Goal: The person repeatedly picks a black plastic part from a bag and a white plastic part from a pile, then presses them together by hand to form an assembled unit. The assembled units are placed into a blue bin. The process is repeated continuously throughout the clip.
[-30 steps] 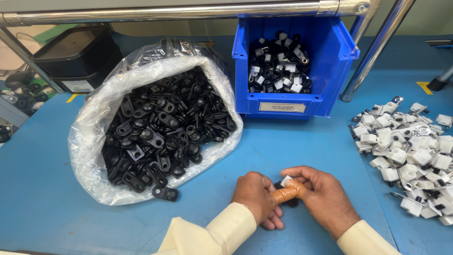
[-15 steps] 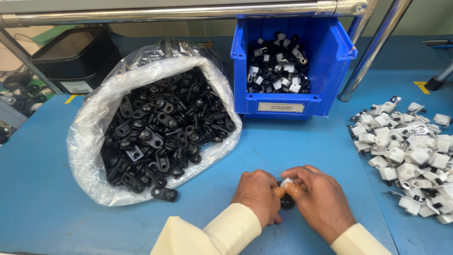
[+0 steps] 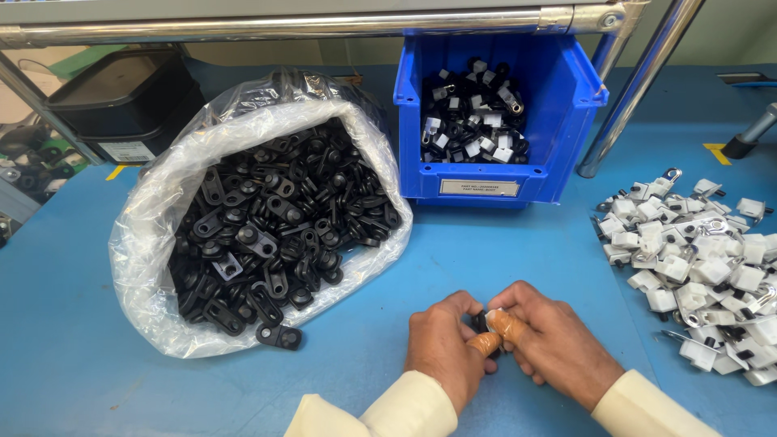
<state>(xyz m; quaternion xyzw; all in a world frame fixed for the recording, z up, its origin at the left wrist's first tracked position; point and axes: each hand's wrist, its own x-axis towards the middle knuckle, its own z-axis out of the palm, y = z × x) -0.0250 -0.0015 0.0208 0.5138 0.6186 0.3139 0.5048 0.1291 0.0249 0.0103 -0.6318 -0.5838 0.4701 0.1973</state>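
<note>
My left hand [image 3: 443, 348] and my right hand [image 3: 558, 344] meet low in the middle of the blue table [image 3: 502, 243]. Together they pinch a small black and white plastic part [image 3: 484, 322] between thumbs and fingertips; orange finger cots cover two fingertips. Most of the part is hidden by my fingers. Left of my hands, a clear plastic bag [image 3: 154, 235] lies open, full of black plastic clips [image 3: 275, 218]. One loose black clip [image 3: 279, 336] sits on the table just outside the bag.
A blue bin [image 3: 583, 89] at the back holds several assembled black and white parts. A pile of white clips [image 3: 700, 259] lies at the right. A black bin [image 3: 121, 97] stands back left. Metal rack tubes [image 3: 639, 77] rise behind.
My hands have closed tighter around the small part and shifted slightly; the white piece shows less between my fingers than before.
</note>
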